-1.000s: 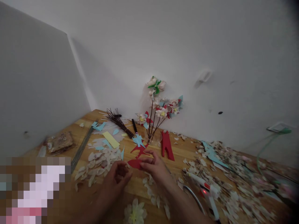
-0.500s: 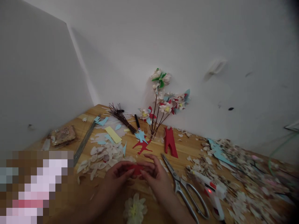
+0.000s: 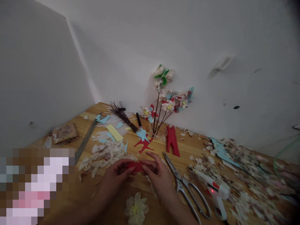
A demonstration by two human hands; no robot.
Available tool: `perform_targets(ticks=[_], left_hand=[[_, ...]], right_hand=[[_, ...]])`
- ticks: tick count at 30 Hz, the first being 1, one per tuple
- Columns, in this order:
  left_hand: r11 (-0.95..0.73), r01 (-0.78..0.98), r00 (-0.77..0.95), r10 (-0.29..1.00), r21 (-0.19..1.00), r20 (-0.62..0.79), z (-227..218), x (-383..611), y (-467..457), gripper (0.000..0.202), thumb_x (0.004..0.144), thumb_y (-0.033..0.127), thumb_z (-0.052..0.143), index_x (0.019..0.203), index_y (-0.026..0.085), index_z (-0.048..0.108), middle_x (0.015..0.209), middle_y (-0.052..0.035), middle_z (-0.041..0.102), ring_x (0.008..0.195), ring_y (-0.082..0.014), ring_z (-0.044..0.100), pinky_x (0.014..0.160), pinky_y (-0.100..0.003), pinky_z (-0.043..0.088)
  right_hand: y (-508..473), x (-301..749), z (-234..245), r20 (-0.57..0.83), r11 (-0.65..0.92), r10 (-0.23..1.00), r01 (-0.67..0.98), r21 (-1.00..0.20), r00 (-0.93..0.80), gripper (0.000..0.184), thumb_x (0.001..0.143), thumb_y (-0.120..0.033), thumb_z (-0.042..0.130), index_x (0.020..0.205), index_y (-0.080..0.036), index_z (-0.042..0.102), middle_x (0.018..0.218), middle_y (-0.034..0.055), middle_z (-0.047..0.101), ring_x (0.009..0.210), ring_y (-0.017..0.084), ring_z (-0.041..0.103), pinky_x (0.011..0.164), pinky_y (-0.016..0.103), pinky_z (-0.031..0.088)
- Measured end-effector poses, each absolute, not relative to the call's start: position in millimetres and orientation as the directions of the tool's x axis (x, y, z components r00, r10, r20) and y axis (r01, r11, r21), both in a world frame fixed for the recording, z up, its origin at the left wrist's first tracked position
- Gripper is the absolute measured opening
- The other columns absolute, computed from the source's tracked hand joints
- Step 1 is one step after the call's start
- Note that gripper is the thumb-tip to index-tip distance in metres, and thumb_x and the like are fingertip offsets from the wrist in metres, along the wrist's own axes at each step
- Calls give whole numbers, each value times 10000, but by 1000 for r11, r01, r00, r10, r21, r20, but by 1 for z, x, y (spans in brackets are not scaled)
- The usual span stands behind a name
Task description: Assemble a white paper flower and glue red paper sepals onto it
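Both my hands meet low in the middle of the head view, over a wooden table. My left hand and my right hand pinch a small red paper piece between their fingertips. A white paper flower with a yellow centre lies just below my hands. Silver scissors lie shut on the table right of my right hand.
A glass with paper flowers on dark stems stands at the wall. Red cut-outs, blue and yellow scraps, white petals, dark wire stems, and a glue gun with a red light lie around. Petal litter covers the right side.
My right hand brought the red piece from the table toward me, and my left hand closed on it too. The view shifted, and the scissors came into sight.
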State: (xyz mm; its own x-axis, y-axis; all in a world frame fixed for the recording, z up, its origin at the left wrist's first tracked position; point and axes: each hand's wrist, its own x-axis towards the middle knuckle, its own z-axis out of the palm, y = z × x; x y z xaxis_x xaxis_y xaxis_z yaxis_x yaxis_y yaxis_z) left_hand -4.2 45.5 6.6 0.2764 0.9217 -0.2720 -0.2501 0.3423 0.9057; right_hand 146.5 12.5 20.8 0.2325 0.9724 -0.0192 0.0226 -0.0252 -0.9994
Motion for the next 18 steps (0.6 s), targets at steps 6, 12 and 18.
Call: perform_targets(ticks=[6,12,18], left_hand=[[344,-248,248,926,906,-284,5,-4,45,305,549,284,780,818,180,682,732,-23,742,668,-172,679,588,-266,534],[344,-252,243,927,904,-285,9,-4,43,271,549,246,779,795,175,691,701,-18,740,644,-163,675,563,-251,530],[335,-295,278,926,895,-255,12,-5,42,340,566,279,780,879,186,688,720,-5,738,638,-151,670,544,-239,536]], right_hand=[[12,148,21,-33,-33,977,-7,-999,210,343,661,-240,664,1002,-238,631,863,36,750,834,223,685,681,350,539],[12,149,20,-52,-42,972,-49,-998,230,319,632,-202,699,946,-235,658,848,31,755,818,222,683,711,361,520],[19,150,20,-123,-78,964,-192,-978,235,351,546,-228,757,881,-223,654,747,6,753,686,196,684,600,321,543]])
